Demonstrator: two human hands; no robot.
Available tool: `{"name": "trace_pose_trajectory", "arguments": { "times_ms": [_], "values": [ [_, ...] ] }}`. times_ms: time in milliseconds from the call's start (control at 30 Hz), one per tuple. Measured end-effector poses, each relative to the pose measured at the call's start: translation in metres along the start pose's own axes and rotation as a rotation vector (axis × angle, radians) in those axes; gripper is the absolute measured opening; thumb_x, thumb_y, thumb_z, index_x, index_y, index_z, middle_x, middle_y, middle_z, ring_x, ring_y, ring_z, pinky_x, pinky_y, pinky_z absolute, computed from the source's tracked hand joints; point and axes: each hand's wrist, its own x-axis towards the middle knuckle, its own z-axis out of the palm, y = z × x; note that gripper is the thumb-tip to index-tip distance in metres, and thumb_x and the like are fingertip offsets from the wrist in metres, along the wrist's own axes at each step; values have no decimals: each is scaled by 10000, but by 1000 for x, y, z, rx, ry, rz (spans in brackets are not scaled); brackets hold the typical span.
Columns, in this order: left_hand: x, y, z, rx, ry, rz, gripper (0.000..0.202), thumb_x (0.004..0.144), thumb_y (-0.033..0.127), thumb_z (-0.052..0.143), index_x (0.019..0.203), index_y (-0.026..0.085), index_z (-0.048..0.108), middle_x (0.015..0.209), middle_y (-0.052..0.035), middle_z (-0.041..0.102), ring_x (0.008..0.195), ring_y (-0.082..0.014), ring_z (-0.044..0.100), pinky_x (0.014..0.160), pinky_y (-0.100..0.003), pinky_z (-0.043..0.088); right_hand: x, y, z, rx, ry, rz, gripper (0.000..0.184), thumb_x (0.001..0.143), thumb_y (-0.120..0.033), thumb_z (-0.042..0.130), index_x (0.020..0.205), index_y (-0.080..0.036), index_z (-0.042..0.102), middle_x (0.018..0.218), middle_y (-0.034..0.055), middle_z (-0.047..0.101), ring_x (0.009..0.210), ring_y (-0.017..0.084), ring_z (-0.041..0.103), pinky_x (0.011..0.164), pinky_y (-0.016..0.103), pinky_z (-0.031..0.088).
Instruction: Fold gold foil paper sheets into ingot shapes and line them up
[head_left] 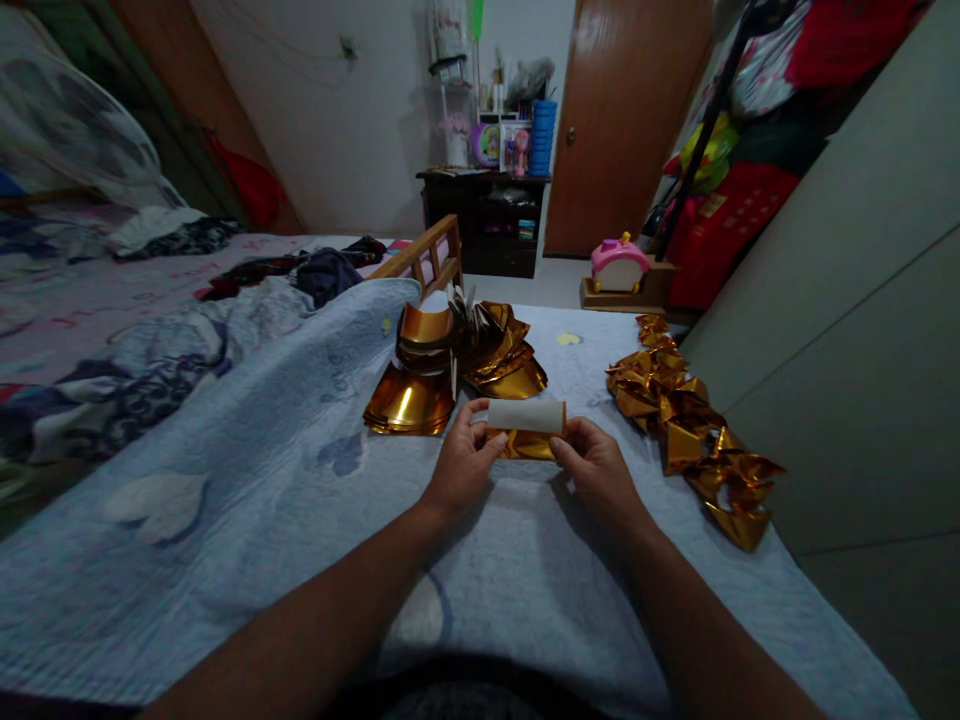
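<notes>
Between my two hands is a sheet of gold foil paper (pixel 526 418), curled so that its pale back shows above and its shiny gold side below. My left hand (pixel 466 455) pinches the left end, thumb in front. At the right end, the thumb and fingers of my right hand (pixel 592 458) are closed on the same sheet. Just beyond the hands lie fanned stacks of gold foil paper (pixel 411 400), some curling upward. To the right, a heap of folded gold foil pieces (pixel 675 410) runs along the edge of the bed.
A pale blue quilt (pixel 247 510) with heart shapes covers the surface under my hands. Rumpled clothes (pixel 322 275) lie at the left, near a wooden bed rail (pixel 427 250). Further back are a dark cabinet (pixel 480 225), a wooden door (pixel 622 130) and a pink toy (pixel 619 265).
</notes>
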Motion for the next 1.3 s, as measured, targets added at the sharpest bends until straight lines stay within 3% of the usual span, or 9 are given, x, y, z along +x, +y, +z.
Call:
{"name": "trace_pose_trajectory", "arguments": {
  "times_ms": [233,400,600,700,800,967,1100,1200,1300],
  "values": [
    [3,-9,-5,232,-27,11,492,841,182,590,1297,219,408,880,-5,673,825,-164,663,757,-280,482,-1,4,-1,-360,33,-23,132,812,-300,537,817,-190,610,702,3,614,659,166,563,627,268,388],
    [1,-4,-4,500,-20,52,457,876,166,508,1320,206,404,855,0,640,775,-162,633,724,-279,450,3,8,1,-562,7,2,135,813,-240,529,848,-179,645,757,32,661,690,174,570,643,272,369],
    [-1,-3,-4,837,45,140,470,851,163,577,1308,206,473,747,27,568,655,-174,583,651,-281,402,5,9,5,-794,8,-9,95,834,-194,540,823,-188,634,754,40,657,743,193,544,688,289,328],
    [1,-8,-5,967,9,170,424,856,159,598,1268,213,515,761,5,595,735,-212,613,722,-313,441,3,8,10,-909,25,-11,102,850,-185,537,846,-184,639,787,60,665,788,215,536,718,312,304],
    [3,-10,-6,1061,-10,253,350,847,129,614,1188,197,572,912,-56,643,921,-256,614,863,-376,466,1,10,13,-957,59,-12,106,854,-186,542,911,-176,632,853,76,670,842,236,532,733,323,293],
    [5,-6,-6,1149,-16,327,236,833,95,632,1055,166,670,1033,-97,604,1030,-279,547,936,-425,459,-1,14,15,-939,198,-76,367,839,-175,594,1204,-145,560,1083,110,633,994,262,514,823,337,323],
    [6,-6,-6,1118,-193,387,225,886,66,557,992,186,715,987,-74,646,970,-238,551,872,-370,469,-1,12,14,-982,38,-124,169,906,-153,548,1024,-203,659,1067,83,636,1014,256,500,827,341,306],
    [6,-8,-7,1100,-284,431,256,883,54,561,1008,193,736,1002,-73,679,960,-228,558,873,-361,462,1,10,13,-1003,-95,-141,180,958,-172,519,930,-218,691,1025,69,655,982,240,510,790,336,292],
    [6,-9,-8,1129,-315,445,254,878,72,579,1006,205,753,991,-69,683,942,-225,563,850,-352,464,2,9,13,-1020,-124,-144,193,971,-178,517,932,-218,701,1026,69,663,969,230,518,774,332,287]
  ]
}}
